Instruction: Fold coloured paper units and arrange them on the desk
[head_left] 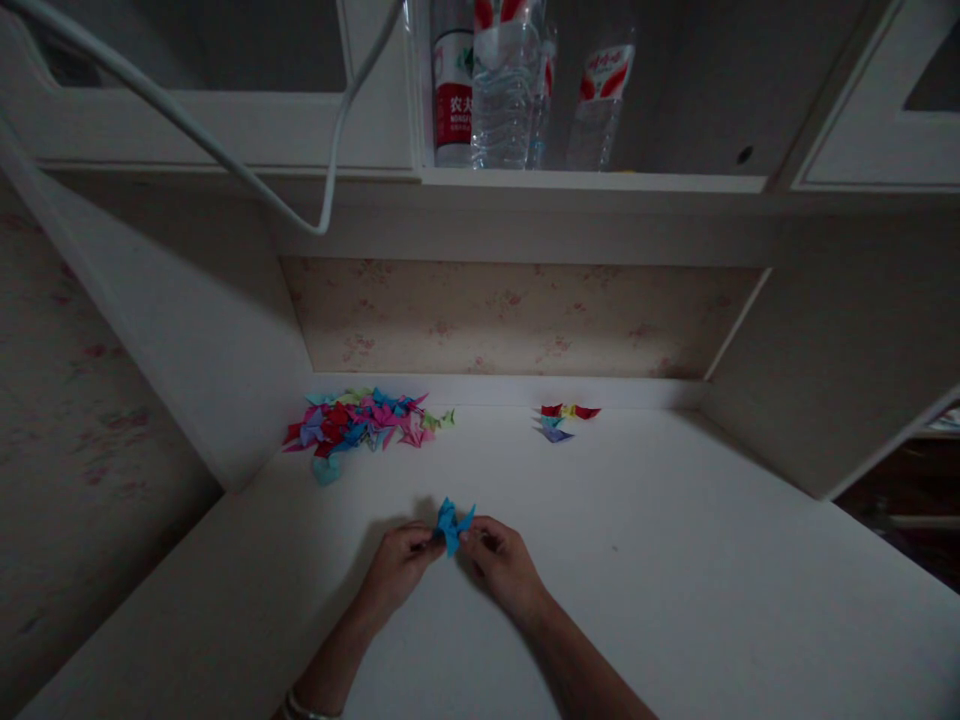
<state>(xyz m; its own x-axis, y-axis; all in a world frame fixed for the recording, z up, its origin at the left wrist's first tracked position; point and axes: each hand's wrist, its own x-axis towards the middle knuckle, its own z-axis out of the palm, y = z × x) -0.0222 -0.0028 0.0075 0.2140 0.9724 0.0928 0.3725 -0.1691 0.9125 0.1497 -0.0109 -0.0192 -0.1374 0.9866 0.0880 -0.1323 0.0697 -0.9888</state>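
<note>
A blue paper crane (452, 526) is held between my two hands, a little above the white tabletop (675, 600). My left hand (401, 562) pinches its left side. On its right side, the fingertips of my right hand (501, 562) are closed on it as well. Beyond my left hand, a heap of folded paper cranes (367, 420) in pink, red, blue, purple and green lies near the back edge. A smaller group of folded paper pieces (556, 420), red, yellow, teal and purple, lies at the back, to the right of the middle.
Overhead, an open shelf (675, 182) holds several clear plastic bottles (504, 95) and a bottle with a red label (453, 100). A white cable (225, 160) hangs at the upper left. Side panels (817, 350) and a floral back wall (510, 315) enclose the tabletop.
</note>
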